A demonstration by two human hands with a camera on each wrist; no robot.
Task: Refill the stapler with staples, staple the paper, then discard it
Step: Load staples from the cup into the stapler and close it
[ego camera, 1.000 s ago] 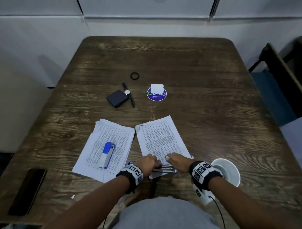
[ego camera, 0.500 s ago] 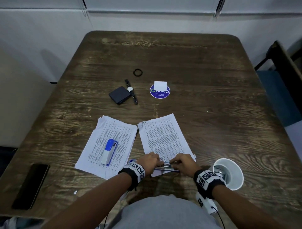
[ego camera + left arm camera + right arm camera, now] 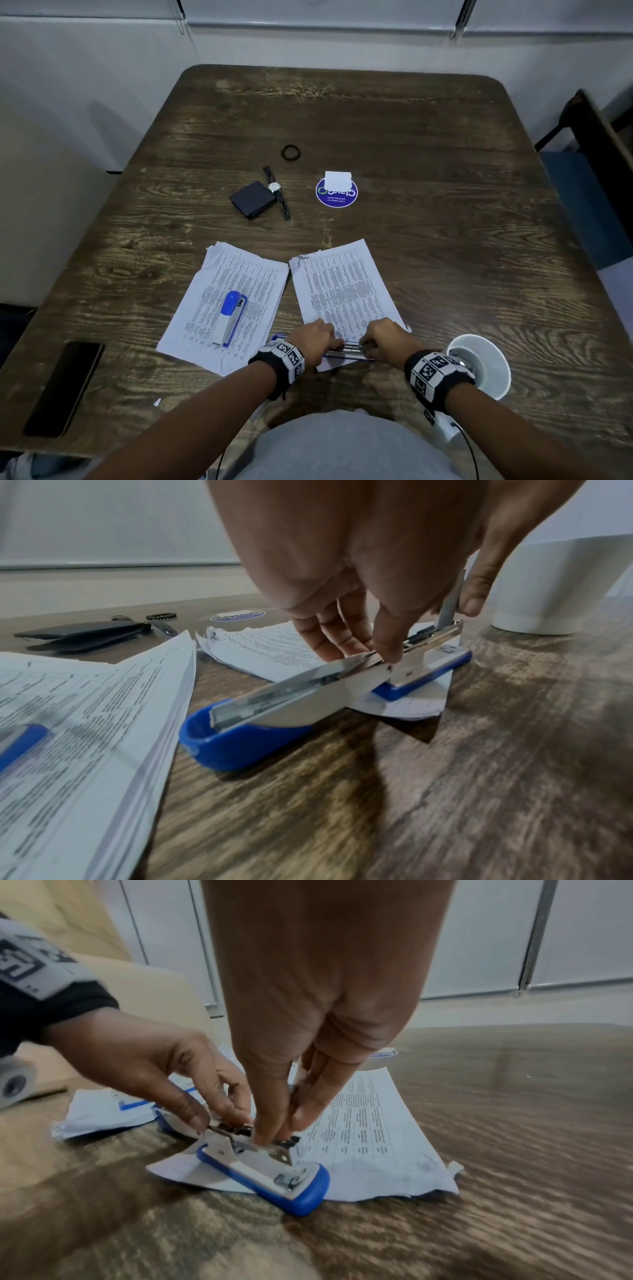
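Note:
An opened blue stapler (image 3: 346, 354) lies flat at the near edge of the right paper stack (image 3: 342, 287). Its cover (image 3: 240, 739) is folded out to the left, and its base (image 3: 274, 1175) rests on the paper's corner. My left hand (image 3: 318, 337) pinches the metal magazine near the hinge (image 3: 383, 656). My right hand (image 3: 387, 339) pinches a thin grey strip (image 3: 448, 601), seemingly staples, held upright over the magazine's far end. A second blue-and-white stapler (image 3: 229, 318) lies closed on the left paper stack (image 3: 233, 294).
A white cup (image 3: 479, 366) stands just right of my right wrist. A black phone (image 3: 63, 387) lies at the near left. Farther back are a dark wallet (image 3: 253, 200), a watch (image 3: 277, 192), a black hair tie (image 3: 291, 151) and a round blue sticker (image 3: 336, 193).
Both hands stay at the opened stapler. My right hand's fingers have gone from lying along it to curling down over its right end.

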